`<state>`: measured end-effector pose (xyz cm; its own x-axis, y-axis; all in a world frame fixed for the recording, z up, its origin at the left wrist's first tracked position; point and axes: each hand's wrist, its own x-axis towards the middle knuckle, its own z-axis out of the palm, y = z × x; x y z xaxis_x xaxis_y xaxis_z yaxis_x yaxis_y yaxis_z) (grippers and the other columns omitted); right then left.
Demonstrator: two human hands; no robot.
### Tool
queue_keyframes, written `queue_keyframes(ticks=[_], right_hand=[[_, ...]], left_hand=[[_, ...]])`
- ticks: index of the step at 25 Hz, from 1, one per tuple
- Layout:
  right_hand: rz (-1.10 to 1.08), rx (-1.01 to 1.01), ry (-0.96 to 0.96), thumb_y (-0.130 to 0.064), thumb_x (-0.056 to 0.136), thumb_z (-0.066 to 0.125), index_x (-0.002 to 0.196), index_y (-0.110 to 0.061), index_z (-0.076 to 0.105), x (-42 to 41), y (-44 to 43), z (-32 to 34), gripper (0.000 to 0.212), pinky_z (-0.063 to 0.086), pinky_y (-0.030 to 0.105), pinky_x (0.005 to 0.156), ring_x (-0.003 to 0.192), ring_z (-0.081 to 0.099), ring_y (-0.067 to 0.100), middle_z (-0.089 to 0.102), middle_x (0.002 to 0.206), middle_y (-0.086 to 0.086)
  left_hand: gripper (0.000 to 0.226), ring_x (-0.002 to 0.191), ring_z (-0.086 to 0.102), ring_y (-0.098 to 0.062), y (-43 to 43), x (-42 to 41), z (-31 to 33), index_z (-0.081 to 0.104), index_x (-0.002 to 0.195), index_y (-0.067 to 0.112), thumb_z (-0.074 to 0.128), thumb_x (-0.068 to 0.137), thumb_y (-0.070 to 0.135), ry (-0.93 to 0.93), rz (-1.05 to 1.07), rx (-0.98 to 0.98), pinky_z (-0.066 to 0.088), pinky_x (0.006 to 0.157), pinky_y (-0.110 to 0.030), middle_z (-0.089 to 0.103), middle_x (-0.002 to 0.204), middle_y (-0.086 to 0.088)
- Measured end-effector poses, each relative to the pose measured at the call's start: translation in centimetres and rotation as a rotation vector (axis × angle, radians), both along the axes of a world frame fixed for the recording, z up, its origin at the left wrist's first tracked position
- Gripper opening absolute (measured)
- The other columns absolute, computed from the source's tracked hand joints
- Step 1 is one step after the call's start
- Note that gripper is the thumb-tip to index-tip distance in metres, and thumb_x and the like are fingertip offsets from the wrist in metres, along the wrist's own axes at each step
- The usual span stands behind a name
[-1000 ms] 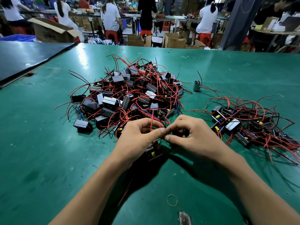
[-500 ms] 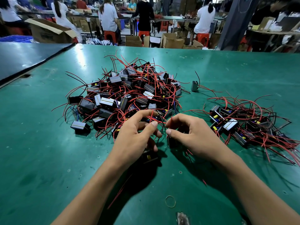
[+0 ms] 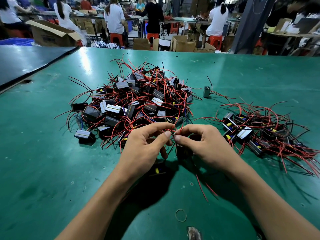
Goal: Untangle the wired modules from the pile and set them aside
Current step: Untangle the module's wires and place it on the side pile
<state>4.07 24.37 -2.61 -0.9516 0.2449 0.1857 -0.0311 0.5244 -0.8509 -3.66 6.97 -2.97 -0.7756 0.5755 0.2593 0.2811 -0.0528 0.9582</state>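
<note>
A tangled pile of black box modules with red and black wires (image 3: 138,101) lies at the middle of the green table (image 3: 43,170). A smaller, sorted heap of modules (image 3: 256,134) lies to the right. My left hand (image 3: 147,146) and my right hand (image 3: 200,142) meet just in front of the pile, thumbs and forefingers pinching thin red wires (image 3: 174,130). A black module with a yellow part (image 3: 157,170) hangs under my left hand. Another dark module (image 3: 183,151) sits below my right hand's fingers, mostly hidden.
A single grey module (image 3: 207,91) stands between the two heaps. A rubber band (image 3: 181,215) lies near the front edge, and loose red wire ends (image 3: 202,189) trail under my right wrist. A dark table (image 3: 26,63) adjoins at the left. People and cardboard boxes fill the background.
Both hands have drawn together again and lifted slightly, fingertips now pinching the red wires between them. The module under my left hand has stayed low by the wrist.
</note>
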Motion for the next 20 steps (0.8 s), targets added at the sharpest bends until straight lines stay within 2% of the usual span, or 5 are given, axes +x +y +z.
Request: queue_keyframes(ticks=[3, 6, 11, 16, 20], right_hand=[[-0.004, -0.051, -0.003, -0.029, 0.088, 0.076, 0.091, -0.022, 0.077, -0.02, -0.01, 0.01, 0.008, 0.057, 0.049, 0.075, 0.068, 0.065, 0.02, 0.076, 0.081, 0.002], [-0.019, -0.082, 0.052, -0.023, 0.084, 0.08, 0.09, -0.02, 0.074, -0.07, -0.29, -0.15, 0.009, 0.057, 0.049, 0.077, 0.077, 0.069, 0.033, 0.076, 0.083, 0.002], [-0.024, -0.087, 0.062, -0.024, 0.081, 0.083, 0.082, -0.02, 0.072, -0.04, -0.37, -0.11, 0.011, 0.055, 0.047, 0.07, 0.066, 0.064, 0.023, 0.074, 0.077, 0.002], [-0.011, -0.125, 0.031, -0.026, 0.083, 0.081, 0.084, -0.019, 0.076, 0.16, -0.64, -0.23, 0.008, 0.054, 0.042, 0.066, 0.067, 0.06, 0.01, 0.074, 0.076, 0.005], [0.001, -0.145, 0.016, -0.025, 0.084, 0.08, 0.083, -0.018, 0.076, 0.33, -0.83, -0.17, 0.009, 0.049, 0.031, 0.062, 0.063, 0.057, 0.008, 0.072, 0.072, 0.005]], left_hand=[[0.018, 0.058, 0.064, -0.016, 0.06, 0.01, -0.12, 0.074, 0.105, 0.018, 0.063, 0.095, 0.008, -0.008, 0.026, -0.009, 0.055, 0.052, -0.027, 0.07, 0.075, -0.008], [0.017, 0.056, 0.067, -0.023, 0.21, 0.26, -0.24, 0.075, 0.103, 0.019, 0.064, 0.094, 0.009, 0.007, 0.054, -0.01, 0.055, 0.054, -0.03, 0.071, 0.075, -0.006], [0.015, 0.057, 0.067, -0.027, 0.65, 0.61, -0.31, 0.076, 0.101, 0.016, 0.067, 0.092, 0.009, 0.027, 0.119, -0.006, 0.056, 0.052, -0.03, 0.073, 0.076, -0.007], [0.014, 0.057, 0.064, -0.032, 0.64, 0.68, -0.3, 0.076, 0.1, 0.018, 0.066, 0.092, 0.011, 0.017, 0.134, 0.006, 0.055, 0.047, -0.031, 0.072, 0.073, -0.006], [0.014, 0.05, 0.059, -0.02, 0.71, 0.58, -0.25, 0.076, 0.099, 0.017, 0.065, 0.093, 0.01, 0.001, 0.116, 0.03, 0.051, 0.047, -0.027, 0.07, 0.073, -0.009]])
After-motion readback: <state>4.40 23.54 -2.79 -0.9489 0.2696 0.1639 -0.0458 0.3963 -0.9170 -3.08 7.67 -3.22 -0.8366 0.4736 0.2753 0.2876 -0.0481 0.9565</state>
